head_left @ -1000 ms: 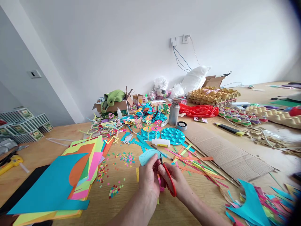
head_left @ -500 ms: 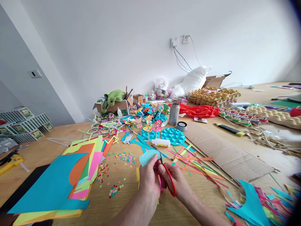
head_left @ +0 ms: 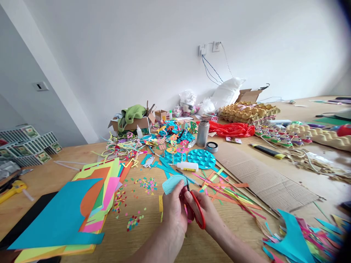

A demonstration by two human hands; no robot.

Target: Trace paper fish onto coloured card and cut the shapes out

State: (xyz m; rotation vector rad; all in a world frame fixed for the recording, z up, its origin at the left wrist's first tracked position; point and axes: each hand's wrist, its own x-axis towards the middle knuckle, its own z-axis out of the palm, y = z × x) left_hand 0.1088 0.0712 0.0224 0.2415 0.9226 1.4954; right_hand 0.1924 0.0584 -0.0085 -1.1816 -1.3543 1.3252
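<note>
Between the thumb and fingers of my left hand is a piece of light blue paper with a faint drawn outline. My right hand is closed around the red handles of a pair of scissors. The dark blades point up and away, meeting the right edge of the paper. My left fingers partly hide the lower blades and the paper's lower edge. Just beyond the hands lies a white glue bottle. A yellow paper piece lies on the table, partly behind my left wrist.
Stacked coloured paper lies at left, with confetti bits beside it. Paper strips and a cardboard sheet spread to the right. Blue scraps fill the near right. A metal bottle stands behind blue discs.
Almost nothing differs. Both hands, the scissors and the light blue paper keep nearly the same position.
</note>
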